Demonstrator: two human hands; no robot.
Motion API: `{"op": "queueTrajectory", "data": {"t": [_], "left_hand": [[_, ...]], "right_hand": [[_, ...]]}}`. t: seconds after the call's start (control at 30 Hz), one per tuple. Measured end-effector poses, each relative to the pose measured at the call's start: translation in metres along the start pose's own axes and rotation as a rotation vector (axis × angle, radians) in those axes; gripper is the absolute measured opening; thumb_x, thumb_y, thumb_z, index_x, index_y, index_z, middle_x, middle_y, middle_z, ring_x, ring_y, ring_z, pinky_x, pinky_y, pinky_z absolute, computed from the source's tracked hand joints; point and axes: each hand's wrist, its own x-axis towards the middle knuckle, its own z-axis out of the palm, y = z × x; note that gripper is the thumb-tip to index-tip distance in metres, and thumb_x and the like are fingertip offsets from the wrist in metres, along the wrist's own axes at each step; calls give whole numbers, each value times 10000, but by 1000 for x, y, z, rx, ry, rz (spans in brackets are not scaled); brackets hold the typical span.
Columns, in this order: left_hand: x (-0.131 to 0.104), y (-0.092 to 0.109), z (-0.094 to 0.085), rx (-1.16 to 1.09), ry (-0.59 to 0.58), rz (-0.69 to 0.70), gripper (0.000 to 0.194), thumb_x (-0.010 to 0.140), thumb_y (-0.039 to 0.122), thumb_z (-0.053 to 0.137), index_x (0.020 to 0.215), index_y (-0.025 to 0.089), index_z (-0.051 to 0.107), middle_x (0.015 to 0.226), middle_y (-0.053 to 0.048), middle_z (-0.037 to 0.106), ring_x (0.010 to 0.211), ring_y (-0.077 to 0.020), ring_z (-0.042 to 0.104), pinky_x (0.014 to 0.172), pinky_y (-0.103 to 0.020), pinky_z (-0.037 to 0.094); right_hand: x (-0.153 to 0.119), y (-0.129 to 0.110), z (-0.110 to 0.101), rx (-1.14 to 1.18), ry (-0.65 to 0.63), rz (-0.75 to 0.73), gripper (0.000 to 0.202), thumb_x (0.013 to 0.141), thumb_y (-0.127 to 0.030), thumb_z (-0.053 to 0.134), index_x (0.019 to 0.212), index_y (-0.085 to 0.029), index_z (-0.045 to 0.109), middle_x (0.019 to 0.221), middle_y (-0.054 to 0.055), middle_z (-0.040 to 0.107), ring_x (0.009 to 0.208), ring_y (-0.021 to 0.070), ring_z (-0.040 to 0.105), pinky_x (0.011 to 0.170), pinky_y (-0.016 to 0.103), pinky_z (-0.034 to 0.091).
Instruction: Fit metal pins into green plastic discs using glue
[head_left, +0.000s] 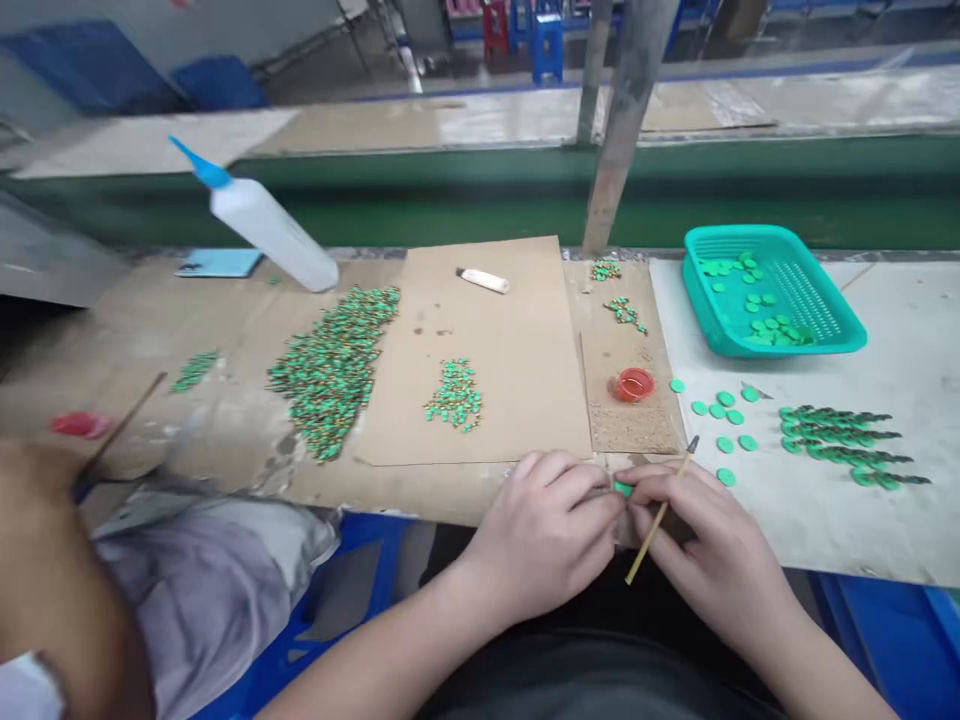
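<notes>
One green disc [623, 489] sits pinched between left hand [555, 530] and right hand [697, 520], which also grips a brush [661, 513].

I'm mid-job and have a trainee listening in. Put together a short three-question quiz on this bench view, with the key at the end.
1. True or false: the small red cup stands to the left of the turquoise basket.

2. What does the right hand hold?
A) A phone
B) A thin dark-tipped stick
C) A blue stool

3. Fill in the colour: the white bottle has a ____ nozzle.

Key: 1. True. 2. B. 3. Blue.
</notes>
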Motion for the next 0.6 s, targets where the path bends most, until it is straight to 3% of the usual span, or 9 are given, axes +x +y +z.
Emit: {"op": "queueTrajectory", "data": {"t": [0.07,0.13,0.23,0.33,0.43,0.6], "left_hand": [[-3,-8,-16,48,12,-45,180,1104,305,611,1154,287,783,1131,28,827,1044,-146,722,922,-341,578],[-6,-32,-46,133,49,-178,239,1126,337,561,1148,282,792,1095,12,838,1025,-150,740,948,-339,583],[-5,-91,-110,352,170,-547,295,1109,358,544,1127,194,789,1147,-129,817,1082,-277,737,986,-471,572],[4,-147,-160,453,62,-760,228,1026,380,699,1025,172,794,1062,-129,788,1054,-318,732,980,-507,578],[15,-175,-176,467,-92,-846,323,1013,497,797,1025,176,763,1016,-49,768,999,-235,734,988,-462,619],[25,-179,-170,451,-161,-892,420,1057,580,749,1126,166,741,1042,-35,753,928,-195,731,888,-394,653]], "right_hand": [[-3,3,5,-2,26,4,109,1074,-171,678,1076,-279,666,1061,62,828,989,275,804,827,431,662],[-5,6,8,3,41,11,95,1078,-186,685,1075,-278,664,1070,65,826,1000,281,802,832,434,655],[-7,7,10,9,72,7,71,1078,-212,697,1061,-270,660,1118,80,833,1015,287,808,856,447,651],[-8,7,9,24,108,0,67,1077,-217,696,1047,-262,656,1164,99,838,1039,290,816,882,457,655],[-10,7,7,42,128,-21,67,1080,-204,688,1053,-257,658,1169,105,836,1078,291,818,915,458,659],[-11,9,7,85,161,-28,68,1073,-189,684,1053,-253,676,1151,93,848,1082,287,816,930,451,645]]}}
